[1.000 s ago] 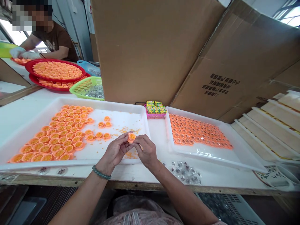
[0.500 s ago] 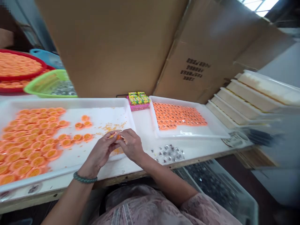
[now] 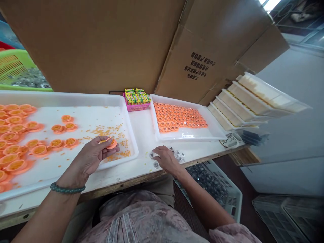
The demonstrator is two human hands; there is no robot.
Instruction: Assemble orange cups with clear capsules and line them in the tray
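My left hand point(image 3: 97, 152) is over the right part of the large white tray point(image 3: 133, 148), thumb and fingers closed on an orange plastic cup with a wide rim point(image 3: 111, 143). Similar orange cups with yellow-orange bits inside point(image 3: 39, 150) stand in rows on the tray's left side, with a few apart in its middle. Loose yellow-orange bits point(image 3: 101, 131) lie scattered near my left hand. On the white table, my right hand point(image 3: 164, 158) pinches a small clear round plastic piece point(image 3: 152, 154). Similar clear pieces point(image 3: 179, 155) lie beside and partly behind this hand.
A smaller white tray point(image 3: 182, 135) holds rows of orange pieces. Between the trays stands a pink basket point(image 3: 136, 107) of yellow-green packets. Stacked white trays point(image 3: 235, 104), a tape roll point(image 3: 233, 140) and a cardboard sheet point(image 3: 101, 47) border the table. Below sits a crate point(image 3: 235, 199) of clear pieces.
My hands were together at an orange cup over the large tray. They have parted: my right hand moved right to the clear pieces, while the left keeps the cup. The view turned right.
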